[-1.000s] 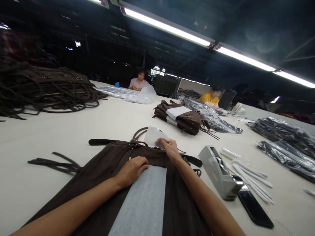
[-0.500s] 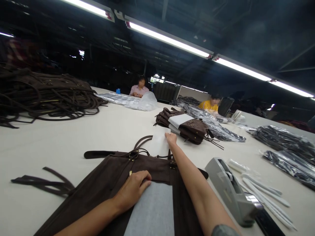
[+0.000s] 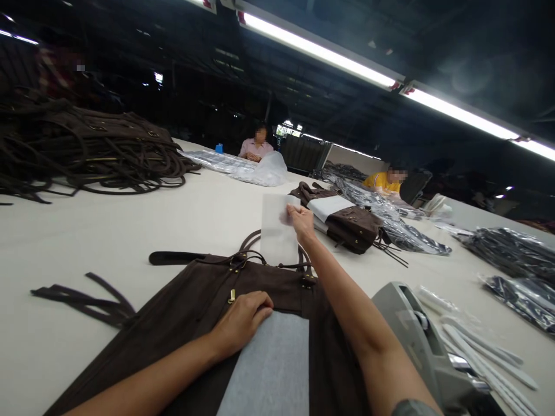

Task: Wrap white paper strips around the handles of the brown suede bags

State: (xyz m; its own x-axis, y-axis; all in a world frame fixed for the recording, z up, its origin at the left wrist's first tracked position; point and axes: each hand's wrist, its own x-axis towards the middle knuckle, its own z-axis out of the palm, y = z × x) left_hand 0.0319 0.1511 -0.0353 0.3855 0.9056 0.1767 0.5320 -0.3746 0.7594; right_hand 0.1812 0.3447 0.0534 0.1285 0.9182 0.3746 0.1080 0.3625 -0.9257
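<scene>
A dark brown bag (image 3: 173, 312) lies in front of me, its handles and straps spread past the top edge. Down its middle runs a pale grey paper strip (image 3: 277, 364). My left hand (image 3: 247, 318) rests on the bag, its fingers closed at the strip's upper left corner; a brass zipper pull (image 3: 232, 296) shows just above it. Stretched out beyond the bag's top, my right hand (image 3: 300, 222) pinches the upper right corner of a thin, see-through white paper sheet (image 3: 275, 240). That sheet stands upright behind the bag's handles, its lower end hidden there.
Beyond my right hand lies a brown bag with a white band (image 3: 355, 222). A grey tape dispenser (image 3: 411, 341) and white strips (image 3: 485, 352) are at right. Brown bags (image 3: 104, 144) are piled left, plastic-wrapped goods (image 3: 511, 248) right. Two people (image 3: 258, 147) sit across the table.
My right hand has lifted the paper sheet higher, so more of it shows above the bag's top. My left hand stays at the strip's edge. The view has shifted slightly.
</scene>
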